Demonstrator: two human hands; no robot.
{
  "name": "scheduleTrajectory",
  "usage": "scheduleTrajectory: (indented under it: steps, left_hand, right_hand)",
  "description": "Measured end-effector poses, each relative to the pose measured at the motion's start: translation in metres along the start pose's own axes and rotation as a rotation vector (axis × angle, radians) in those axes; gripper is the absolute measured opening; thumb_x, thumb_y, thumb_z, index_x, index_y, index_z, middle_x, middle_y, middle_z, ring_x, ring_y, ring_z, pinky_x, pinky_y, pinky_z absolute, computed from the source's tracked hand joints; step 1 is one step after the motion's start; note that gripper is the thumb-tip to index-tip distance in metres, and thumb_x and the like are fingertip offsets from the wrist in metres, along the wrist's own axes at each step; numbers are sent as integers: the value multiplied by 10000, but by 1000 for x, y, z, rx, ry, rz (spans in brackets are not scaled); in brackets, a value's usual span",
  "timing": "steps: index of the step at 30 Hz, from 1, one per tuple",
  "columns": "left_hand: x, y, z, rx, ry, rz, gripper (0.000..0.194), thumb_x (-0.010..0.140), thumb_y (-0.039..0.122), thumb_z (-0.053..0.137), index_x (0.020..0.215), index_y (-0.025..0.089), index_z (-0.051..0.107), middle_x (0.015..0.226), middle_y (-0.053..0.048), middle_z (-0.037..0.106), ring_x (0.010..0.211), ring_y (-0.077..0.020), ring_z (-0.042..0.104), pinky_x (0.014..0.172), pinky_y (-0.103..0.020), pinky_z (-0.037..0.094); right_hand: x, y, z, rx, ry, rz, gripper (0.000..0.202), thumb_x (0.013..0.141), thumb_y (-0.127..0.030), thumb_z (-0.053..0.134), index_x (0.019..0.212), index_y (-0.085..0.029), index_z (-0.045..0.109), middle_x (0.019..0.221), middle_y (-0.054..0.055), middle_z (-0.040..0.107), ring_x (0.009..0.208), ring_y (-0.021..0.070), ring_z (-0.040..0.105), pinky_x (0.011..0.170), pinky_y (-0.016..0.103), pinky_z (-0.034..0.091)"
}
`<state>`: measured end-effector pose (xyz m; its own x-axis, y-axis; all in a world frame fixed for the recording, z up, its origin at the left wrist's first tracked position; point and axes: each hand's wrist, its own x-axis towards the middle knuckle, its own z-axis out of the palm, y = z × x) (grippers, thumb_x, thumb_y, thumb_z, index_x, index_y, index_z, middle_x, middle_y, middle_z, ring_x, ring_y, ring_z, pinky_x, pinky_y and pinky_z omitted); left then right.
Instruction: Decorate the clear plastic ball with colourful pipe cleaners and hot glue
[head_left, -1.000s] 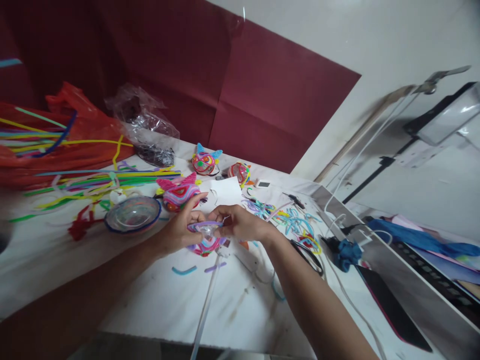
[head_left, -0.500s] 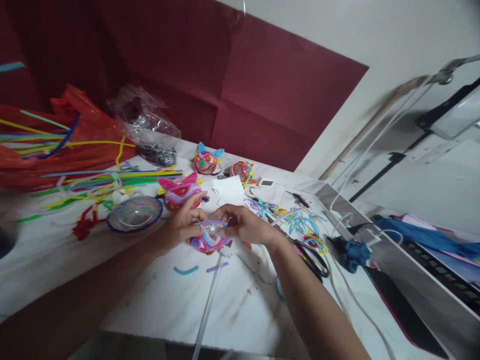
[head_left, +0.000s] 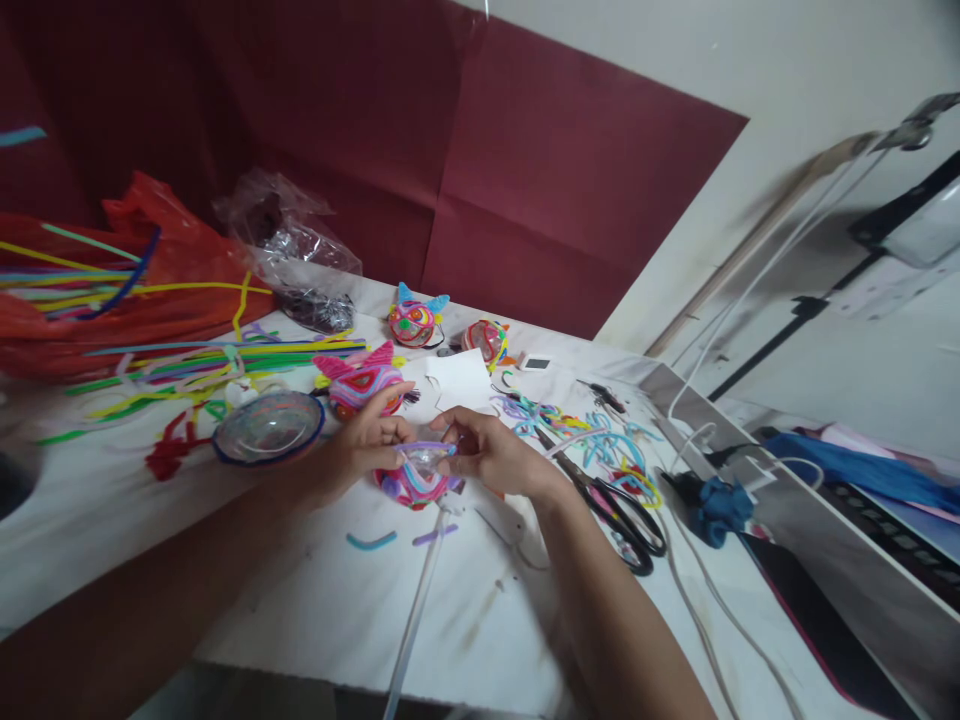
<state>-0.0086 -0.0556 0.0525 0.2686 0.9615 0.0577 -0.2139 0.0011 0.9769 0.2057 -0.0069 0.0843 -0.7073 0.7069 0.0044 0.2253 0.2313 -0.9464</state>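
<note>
Little shifts over this last second: both hands keep to the same spot, while the small rounded piece of clear plastic banded with pink, purple and blue fuzzy strips (head_left: 415, 492) shows more of its see-through middle between them, and a pair of large black-handled scissors (head_left: 622, 515) comes into fuller sight beside the right forearm. This suggests careful fiddling at the piece's upper edge, with no clear step finished. The piece sits at the near centre, just above or on the white tabletop (head_left: 300, 610); I cannot tell which. The left hand (head_left: 373, 440) grips its left side between thumb and curled fingers, the index finger pointing up and away. The right hand (head_left: 486, 452) pinches the right side, thumb low and fingers bent above. A thin purple fuzzy strip (head_left: 425, 446) runs along the top edge between them; whether it is attached is unclear. The forearms reach in from the lower corners, wrists angled inward. Nearer the viewer lie a short blue offcut (head_left: 372, 542) and a short purple offcut (head_left: 435, 535), beside a translucent stick (head_left: 411, 632).
</note>
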Motion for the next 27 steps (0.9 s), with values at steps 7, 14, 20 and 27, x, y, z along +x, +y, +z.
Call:
scheduleTrajectory:
  steps: [7,14,20,27]
  left_hand:
    - [0,0,0,30,13,0,980,628,147,681,1503,291,264,757,46,628,602,-137,550,521,-236,362]
    - [-1,6,4,81,12,-19,1013,637,150,680,1535,259,224,762,31,627,594,-136,534,522,-233,347]
    - [0,8,2,60,6,14,972,623,129,683,1513,192,298,753,13,648,635,-160,549,570,-263,344]
    - [6,13,9,49,4,25,859,645,87,646,1455,178,376,776,3,667,657,-161,562,613,-281,368]
  right_hand:
    - [-4,0,2,-14,23,3,389,680,-171,737,1030,-215,572,795,-64,533,551,71,473,476,209,423]
    - [-8,5,4,35,10,-20,482,662,-217,768,1062,-248,501,764,-83,548,571,85,474,506,204,402]
    - [-10,5,7,88,27,-34,489,651,-232,772,1006,-259,438,730,-102,520,548,83,466,500,196,387]
    - [-11,6,5,179,90,-52,542,593,-244,827,959,-260,427,743,-95,519,561,88,482,494,201,417]
